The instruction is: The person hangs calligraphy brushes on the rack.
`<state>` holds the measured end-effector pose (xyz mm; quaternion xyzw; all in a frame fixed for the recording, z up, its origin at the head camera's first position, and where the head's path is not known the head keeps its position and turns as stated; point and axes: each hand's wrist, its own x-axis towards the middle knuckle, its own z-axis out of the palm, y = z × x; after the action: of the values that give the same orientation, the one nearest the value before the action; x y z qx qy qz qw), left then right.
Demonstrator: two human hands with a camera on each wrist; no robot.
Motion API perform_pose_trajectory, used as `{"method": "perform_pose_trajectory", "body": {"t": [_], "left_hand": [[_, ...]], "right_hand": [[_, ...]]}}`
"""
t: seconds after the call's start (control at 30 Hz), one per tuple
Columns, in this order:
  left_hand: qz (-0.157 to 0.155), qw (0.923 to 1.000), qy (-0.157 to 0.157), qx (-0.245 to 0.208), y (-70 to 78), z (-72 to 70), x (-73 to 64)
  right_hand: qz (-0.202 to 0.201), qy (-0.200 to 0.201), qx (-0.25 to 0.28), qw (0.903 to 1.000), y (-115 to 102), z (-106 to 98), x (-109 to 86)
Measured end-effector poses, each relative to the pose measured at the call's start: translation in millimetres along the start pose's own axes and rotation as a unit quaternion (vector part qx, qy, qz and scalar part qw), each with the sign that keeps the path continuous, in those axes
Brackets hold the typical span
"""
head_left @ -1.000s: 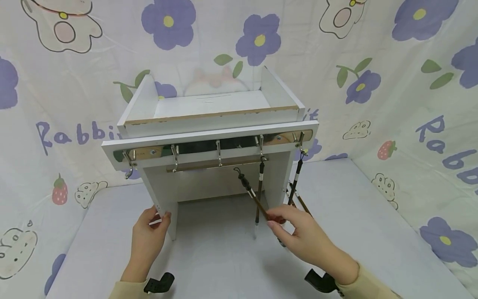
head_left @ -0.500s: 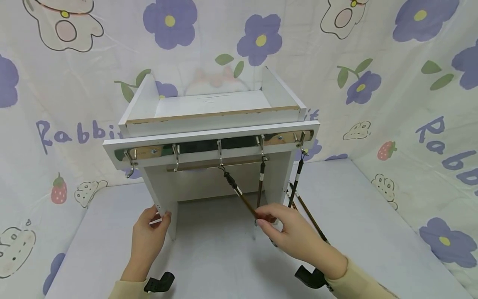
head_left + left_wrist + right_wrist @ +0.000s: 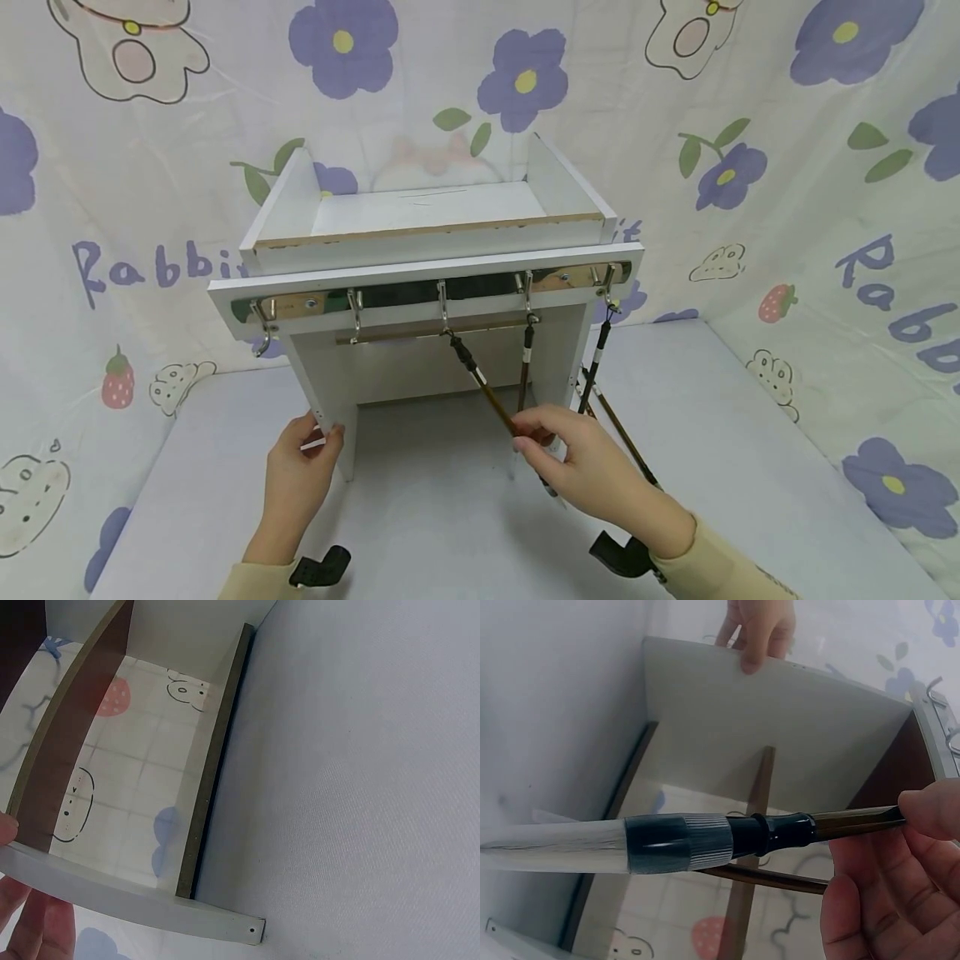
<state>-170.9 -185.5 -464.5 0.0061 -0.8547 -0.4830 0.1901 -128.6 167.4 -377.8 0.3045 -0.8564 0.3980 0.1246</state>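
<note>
White tabletop (image 3: 420,533), cloth backdrop (image 3: 607,125) (flowery).

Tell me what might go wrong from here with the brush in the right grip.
The loop is at the middle hook, but whether it is caught is unclear; if the right grip lets go, the brush may fall. That grip appears close to a second brush on the next hook and might knock it loose. If the left grip slackens on the side panel, a tug could shift the rack.
</note>
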Motion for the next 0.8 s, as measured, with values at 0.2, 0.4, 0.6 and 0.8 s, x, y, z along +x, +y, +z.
{"method": "perform_pose_trajectory", "body": {"t": [0.2, 0.4, 0.6, 0.8], "left_hand": [[0.001, 1.0000, -0.001, 0.000, -1.7, 0.8, 0.3], [-0.004, 1.0000, -0.002, -0.003, -0.5, 0.4, -0.4], [0.002, 1.0000, -0.001, -0.002, -0.8, 0.7, -0.2], [0.004, 1.0000, 0.001, 0.002, -0.9, 0.6, 0.6]], "right_hand": [[-0.002, 0.003, 0.004, 1.0000, -1.1, -0.4, -0.3], [0.000, 0.005, 0.004, 1.0000, -0.7, -0.1, 0.2], [0.012, 0.004, -0.002, 0.9999, 1.9, 0.2, -0.3], [0.029, 0.001, -0.010, 0.9995, 5.5, -1.0, -1.8]]}}
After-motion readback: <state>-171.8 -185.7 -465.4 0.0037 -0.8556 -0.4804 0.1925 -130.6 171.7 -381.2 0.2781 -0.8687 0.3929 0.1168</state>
